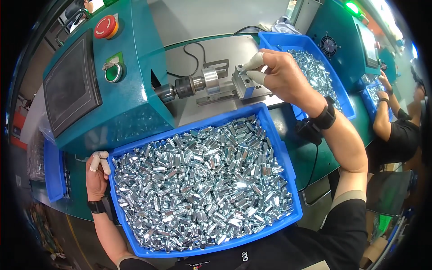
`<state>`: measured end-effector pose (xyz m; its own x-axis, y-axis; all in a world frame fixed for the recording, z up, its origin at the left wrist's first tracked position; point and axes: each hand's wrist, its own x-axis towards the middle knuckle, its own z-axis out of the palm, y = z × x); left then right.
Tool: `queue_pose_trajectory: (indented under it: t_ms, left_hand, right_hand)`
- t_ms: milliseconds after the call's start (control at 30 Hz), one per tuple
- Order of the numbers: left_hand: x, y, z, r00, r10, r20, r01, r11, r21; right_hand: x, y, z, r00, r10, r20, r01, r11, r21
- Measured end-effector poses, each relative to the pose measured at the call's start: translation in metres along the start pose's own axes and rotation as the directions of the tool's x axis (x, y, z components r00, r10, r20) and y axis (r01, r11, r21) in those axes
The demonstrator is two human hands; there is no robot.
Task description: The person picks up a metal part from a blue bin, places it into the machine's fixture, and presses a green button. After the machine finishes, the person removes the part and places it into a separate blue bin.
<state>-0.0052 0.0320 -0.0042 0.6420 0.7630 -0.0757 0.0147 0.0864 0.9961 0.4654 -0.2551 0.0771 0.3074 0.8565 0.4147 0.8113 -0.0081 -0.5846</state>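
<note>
My right hand (pixel 283 78) reaches over the silver clamping fixture (pixel 244 85). Thumb and index finger, both in white finger cots, pinch a small metal piece (pixel 241 69) at the top of the block; the fingers partly hide it. Facing the fixture is a drill-type chuck (pixel 183 87) with a round metal collar (pixel 210 79), coming out of the green machine (pixel 135 90). My left hand (pixel 96 175) is beside the near tray's left corner, its cot-covered fingers curled in; what they hold, if anything, is hidden. That blue tray (pixel 294 198) is heaped with shiny hexagonal metal pieces (pixel 202 184).
A second blue tray (pixel 348 101) with similar pieces stands behind my right arm. The machine carries a dark screen (pixel 72 85), a red stop button (pixel 105 27) and a green button (pixel 112 73). At far right, another person (pixel 396 126) works at a similar machine (pixel 346 36).
</note>
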Motion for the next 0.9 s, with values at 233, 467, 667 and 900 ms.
queue_pose_trajectory:
  t_ms: [233,467,667,900]
  left_hand:
    - [0.001,0.000,0.002,1.000,0.015,-0.005,-0.014,0.999,0.036]
    - [0.000,0.000,0.002,1.000,0.004,-0.019,-0.004,1.000,0.019]
    - [0.001,0.002,0.002,1.000,-0.008,-0.015,0.009,1.000,0.010]
    - [0.001,-0.001,0.002,0.999,0.017,-0.037,-0.017,1.000,0.015]
  right_hand:
    - [-0.012,-0.013,-0.006,0.997,-0.073,0.037,0.075,0.994,-0.075]
    - [-0.024,-0.014,0.005,1.000,-0.008,0.015,0.008,1.000,0.013]
    - [-0.032,-0.024,0.005,0.901,0.396,0.177,-0.433,0.821,0.372]
    - [-0.028,-0.014,0.006,0.884,0.364,0.295,-0.466,0.750,0.470]
